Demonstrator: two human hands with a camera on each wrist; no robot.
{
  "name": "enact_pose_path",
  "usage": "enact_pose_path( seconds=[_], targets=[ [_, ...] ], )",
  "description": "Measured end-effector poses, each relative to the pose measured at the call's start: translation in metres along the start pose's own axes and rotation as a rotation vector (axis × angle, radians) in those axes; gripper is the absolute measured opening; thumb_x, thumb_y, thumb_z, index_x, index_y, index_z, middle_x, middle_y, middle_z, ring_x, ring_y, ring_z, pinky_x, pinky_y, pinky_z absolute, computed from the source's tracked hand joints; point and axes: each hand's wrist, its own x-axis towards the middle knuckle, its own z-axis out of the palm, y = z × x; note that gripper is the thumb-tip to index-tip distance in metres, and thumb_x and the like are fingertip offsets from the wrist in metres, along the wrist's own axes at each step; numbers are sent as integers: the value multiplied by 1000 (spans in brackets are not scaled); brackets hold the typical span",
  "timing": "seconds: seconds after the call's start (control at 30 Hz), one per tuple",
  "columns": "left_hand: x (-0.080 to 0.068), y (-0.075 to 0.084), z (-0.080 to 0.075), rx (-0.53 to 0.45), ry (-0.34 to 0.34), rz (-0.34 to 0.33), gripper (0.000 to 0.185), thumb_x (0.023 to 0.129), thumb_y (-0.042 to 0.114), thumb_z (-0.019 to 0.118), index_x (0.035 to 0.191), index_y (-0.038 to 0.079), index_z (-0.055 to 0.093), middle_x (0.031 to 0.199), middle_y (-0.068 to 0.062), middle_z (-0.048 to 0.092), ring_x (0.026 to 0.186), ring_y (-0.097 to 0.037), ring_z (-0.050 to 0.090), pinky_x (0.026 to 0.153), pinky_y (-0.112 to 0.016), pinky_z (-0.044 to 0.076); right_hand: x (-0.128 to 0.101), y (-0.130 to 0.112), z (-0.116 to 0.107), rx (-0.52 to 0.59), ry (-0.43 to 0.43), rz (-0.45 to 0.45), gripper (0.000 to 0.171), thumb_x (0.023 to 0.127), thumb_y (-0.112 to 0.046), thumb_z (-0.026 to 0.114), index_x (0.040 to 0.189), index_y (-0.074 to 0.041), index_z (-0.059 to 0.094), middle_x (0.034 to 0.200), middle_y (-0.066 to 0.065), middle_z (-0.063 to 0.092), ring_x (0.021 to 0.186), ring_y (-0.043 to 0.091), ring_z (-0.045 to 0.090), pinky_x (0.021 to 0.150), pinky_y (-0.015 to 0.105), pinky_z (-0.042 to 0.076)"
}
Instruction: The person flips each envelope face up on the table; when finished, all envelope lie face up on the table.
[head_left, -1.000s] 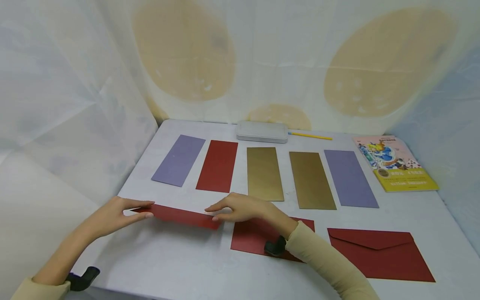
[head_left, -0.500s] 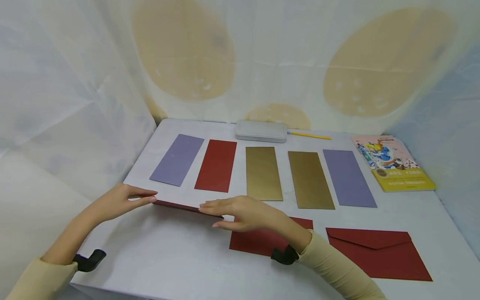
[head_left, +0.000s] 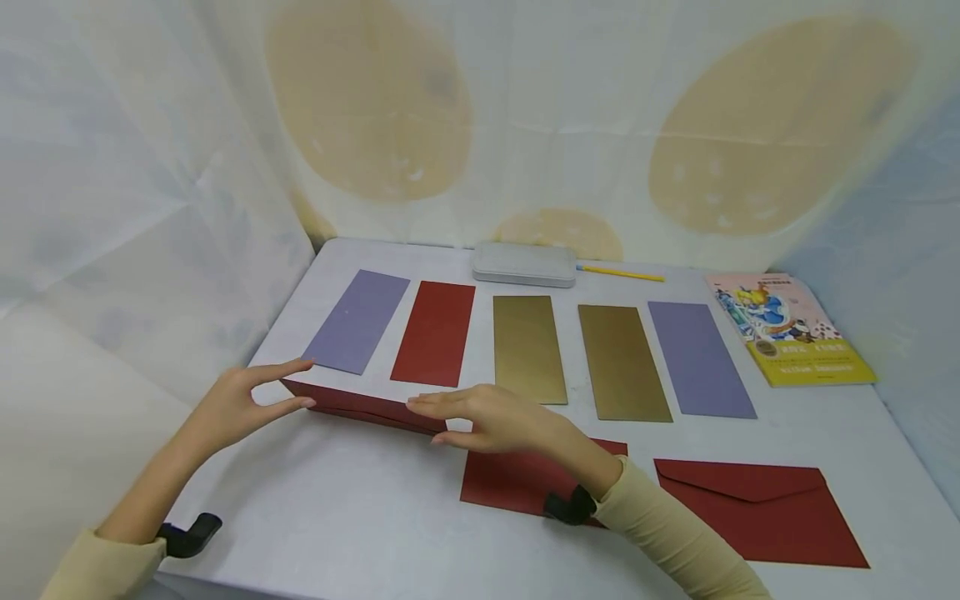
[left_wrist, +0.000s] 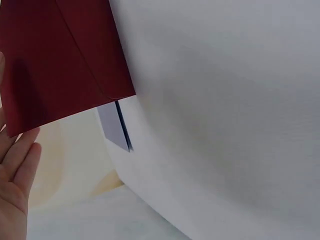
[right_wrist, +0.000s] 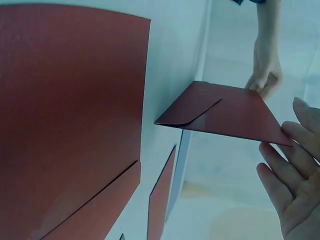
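A red envelope is raised off the white table, its long edge running between both hands. My left hand holds its left end between thumb and fingers, which are spread apart. At its right end my right hand has its fingers along the upper edge and the thumb lower down. The right wrist view shows the envelope with its flap line, one corner between my right thumb and fingers. In the left wrist view the flap seam shows on the envelope, and some left fingers are behind it.
Two more red envelopes lie near the right forearm, one partly covered, one flap-up. Behind is a row: purple, red, gold, gold and purple rectangles. A case, pencil and book stand farther back.
The envelope between my hands has tilted: its face showed, then almost only its edge, and now a narrow strip with the flap line. My left hand has risen slightly and its thumb and fingers have spread.
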Motion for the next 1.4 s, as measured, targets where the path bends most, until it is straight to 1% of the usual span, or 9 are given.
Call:
enact_pose_path(
  seconds=[0.3, 0.4, 0.5, 0.63, 0.77, 0.87, 1.1, 1.23, 1.4],
  targets=[
    [-3, -9, 7, -31, 148, 132, 69, 58, 3, 91, 122, 11, 69, 118, -8, 67, 115, 1, 56, 91, -9, 38, 0, 17, -3, 111, 27, 20, 50, 94, -17, 65, 141, -8, 50, 142, 1, 50, 130, 7, 43, 101, 21, 37],
    [0, -15, 11, -8, 167, 138, 71, 57, 2, 91, 123, 10, 68, 117, -8, 68, 113, 4, 54, 89, -7, 38, 0, 22, -5, 127, 21, 45, 51, 94, -17, 65, 141, -8, 49, 142, 1, 50, 130, 7, 44, 101, 22, 38],
    [3, -21, 14, 11, 177, 118, 70, 56, 3, 91, 122, 10, 68, 113, -7, 70, 99, 8, 59, 69, -3, 39, 2, 28, -6, 132, 15, 66, 51, 94, -16, 65, 141, -5, 49, 141, 3, 51, 129, 9, 46, 101, 22, 38],
    [8, -28, 18, 31, 177, 96, 68, 58, 7, 92, 122, 11, 69, 111, -7, 70, 92, -8, 66, 51, -13, 33, 3, 35, -7, 125, 13, 94, 52, 93, -16, 66, 141, -6, 50, 140, 4, 52, 128, 10, 47, 99, 22, 40],
    [12, -31, 22, 26, 178, 80, 66, 59, 8, 91, 121, 11, 69, 112, -7, 70, 103, -27, 65, 64, -10, 40, 3, 41, -8, 119, 21, 105, 52, 92, -16, 67, 141, -7, 50, 138, 4, 54, 123, 10, 52, 93, 26, 46],
    [13, -31, 25, 11, 181, 72, 62, 58, 7, 91, 117, 10, 71, 109, -10, 70, 101, -29, 65, 72, -6, 40, 3, 45, -6, 114, 18, 112, 52, 91, -15, 68, 140, -8, 52, 136, 4, 56, 118, 9, 56, 84, 33, 50],
    [5, -33, 29, -9, 144, 37, 58, 60, 8, 91, 115, 8, 72, 106, -13, 71, 80, -26, 67, 44, -16, 26, 3, 49, 0, 99, -30, 159, 50, 92, -15, 67, 140, -11, 52, 135, 2, 56, 114, 7, 58, 79, 31, 50],
    [0, -34, 29, 8, 114, 2, 56, 61, 11, 91, 114, 9, 73, 103, -13, 72, 49, -6, 37, 42, -17, 23, 5, 50, 3, 98, -56, 165, 51, 92, -15, 68, 140, -10, 52, 137, 2, 55, 119, 9, 55, 87, 24, 47],
    [-4, -36, 28, 29, 55, -24, 54, 63, 14, 90, 114, 10, 72, 96, -13, 73, 51, 2, 8, 39, -18, 20, 6, 54, 10, 90, -81, 158, 51, 91, -12, 68, 139, -9, 53, 136, 2, 55, 123, 10, 52, 94, 23, 45]
  ],
)
